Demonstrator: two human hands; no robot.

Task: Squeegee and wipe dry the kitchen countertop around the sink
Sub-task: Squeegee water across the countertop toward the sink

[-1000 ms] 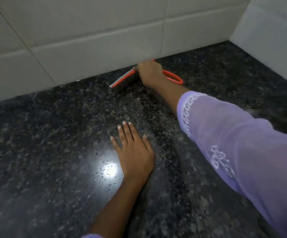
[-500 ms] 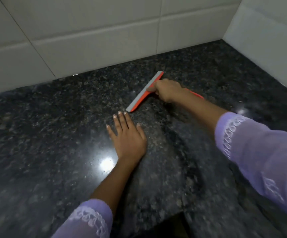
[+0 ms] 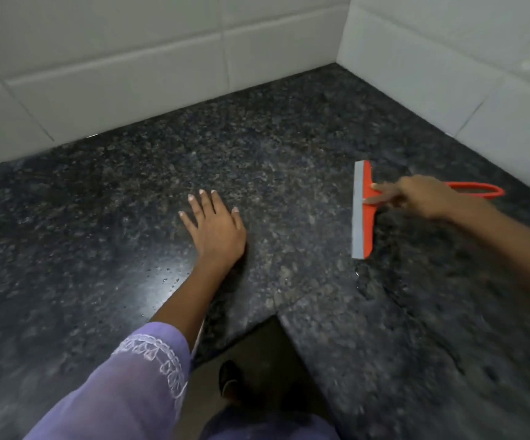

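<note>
An orange squeegee (image 3: pixel 366 214) with a grey rubber blade lies blade-down on the dark speckled granite countertop (image 3: pixel 289 160), right of centre. My right hand (image 3: pixel 429 198) grips its handle, two fingers stretched forward onto the orange head. The handle's loop (image 3: pixel 479 189) sticks out behind the hand toward the right wall. My left hand (image 3: pixel 214 227) rests flat on the counter with fingers spread, well left of the blade. A bright reflection and small water drops (image 3: pixel 165 277) show on the stone near my left wrist.
White tiled walls (image 3: pixel 130 74) run along the back and the right side (image 3: pixel 448 68), meeting in a corner. The counter is L-shaped; its inner front edge (image 3: pixel 276 315) drops to the floor, where a dark shoe (image 3: pixel 230 376) stands.
My right hand has drawn the squeegee from the back wall across the counter toward the right, and the blade has turned to run front to back. My left hand stays flat on the stone.
</note>
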